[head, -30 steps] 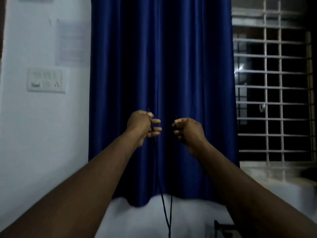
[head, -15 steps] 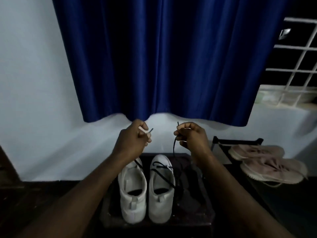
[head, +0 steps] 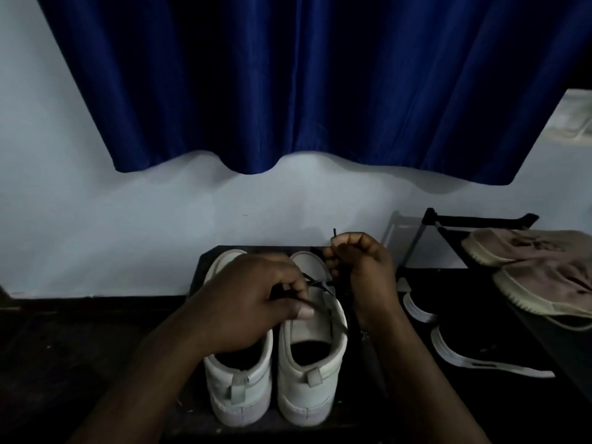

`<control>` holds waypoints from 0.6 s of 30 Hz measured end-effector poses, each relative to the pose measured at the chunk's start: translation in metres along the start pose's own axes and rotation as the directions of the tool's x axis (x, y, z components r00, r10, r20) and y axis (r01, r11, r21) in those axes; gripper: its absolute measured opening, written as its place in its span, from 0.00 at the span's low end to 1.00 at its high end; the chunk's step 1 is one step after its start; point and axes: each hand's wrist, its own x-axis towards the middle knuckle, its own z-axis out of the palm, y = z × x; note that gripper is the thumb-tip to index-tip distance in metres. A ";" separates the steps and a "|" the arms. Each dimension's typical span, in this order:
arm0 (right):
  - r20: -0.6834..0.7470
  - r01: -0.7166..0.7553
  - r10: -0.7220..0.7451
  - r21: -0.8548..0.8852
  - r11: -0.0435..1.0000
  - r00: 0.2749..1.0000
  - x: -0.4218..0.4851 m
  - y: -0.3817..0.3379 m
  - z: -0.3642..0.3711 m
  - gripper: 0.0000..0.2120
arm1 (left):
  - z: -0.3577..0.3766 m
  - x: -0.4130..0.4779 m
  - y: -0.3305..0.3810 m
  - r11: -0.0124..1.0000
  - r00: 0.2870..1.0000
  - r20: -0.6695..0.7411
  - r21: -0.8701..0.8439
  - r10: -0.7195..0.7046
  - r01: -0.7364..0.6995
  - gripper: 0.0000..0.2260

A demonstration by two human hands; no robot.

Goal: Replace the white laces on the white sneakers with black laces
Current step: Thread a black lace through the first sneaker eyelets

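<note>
A pair of white sneakers (head: 272, 392) stands side by side on a dark stand (head: 201, 267) against the pale wall (head: 128, 225), heels toward the camera and toes toward the wall. A black lace (head: 317, 282) runs across the upper front of the right-hand sneaker (head: 309, 379), with its strands crossing over the tongue area between the two hands. The left hand (head: 253, 296) hovers over the front of both shoes with its fingers curled, and its thumb and forefinger pinch one strand of the lace just above the right-hand sneaker's opening. The right hand (head: 362, 270) is raised slightly at the toe end of that same shoe, fist-like, with its fingers and thumb nipping the other end of the lace; the stiff lace tip (head: 334, 233) pokes straight up above the knuckles. How many eyelets the lace passes through cannot be told (the hands and the dim light hide that part of the shoe). A deep blue curtain (head: 288, 75) hangs above, its wavy hem ending short of the floor. To the right stands a black shoe rack (head: 480, 219), and a pair of beige sneakers (head: 528, 251) lies on its top shelf. Below them, in shadow beside the stand, lie dark shoes with white sole edges (head: 455, 357), though their form is hard to read.
</note>
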 end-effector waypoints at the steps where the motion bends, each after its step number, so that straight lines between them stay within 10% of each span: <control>1: -0.002 0.016 -0.016 -0.014 1.000 1.000 0.000 0.003 0.000 0.07 | 0.003 0.002 -0.001 0.999 0.999 -0.043 -0.040 -0.028 0.026 0.07; 3: 0.011 0.051 -0.050 -0.039 0.998 0.999 0.001 0.008 0.000 0.07 | 0.004 0.007 0.002 0.936 0.965 -0.186 -0.333 -0.183 0.113 0.11; 6: 0.018 0.082 -0.081 -0.036 0.996 0.997 0.001 0.008 0.001 0.09 | -0.007 0.020 0.009 0.502 0.749 -0.320 -0.865 -0.580 0.019 0.09; 9: 0.005 0.086 -0.086 0.002 0.996 0.996 0.002 0.007 0.002 0.08 | -0.013 0.031 0.006 0.255 0.549 -0.319 -0.948 -0.772 -0.192 0.07; 11: 0.025 0.098 -0.097 -0.017 0.995 0.995 0.003 0.006 0.002 0.08 | -0.009 0.037 0.001 0.382 0.531 -0.390 -0.915 -0.752 -0.131 0.05; 15: 0.172 0.144 -0.118 -0.148 0.978 0.978 0.002 0.004 -0.003 0.05 | 0.006 0.035 -0.006 0.831 0.717 -0.472 -0.482 -0.513 0.277 0.18; 18: 0.259 0.201 -0.126 -0.287 0.937 0.958 -0.001 0.004 -0.010 0.03 | 0.008 0.029 -0.004 0.906 0.810 -0.408 -0.170 -0.422 0.387 0.23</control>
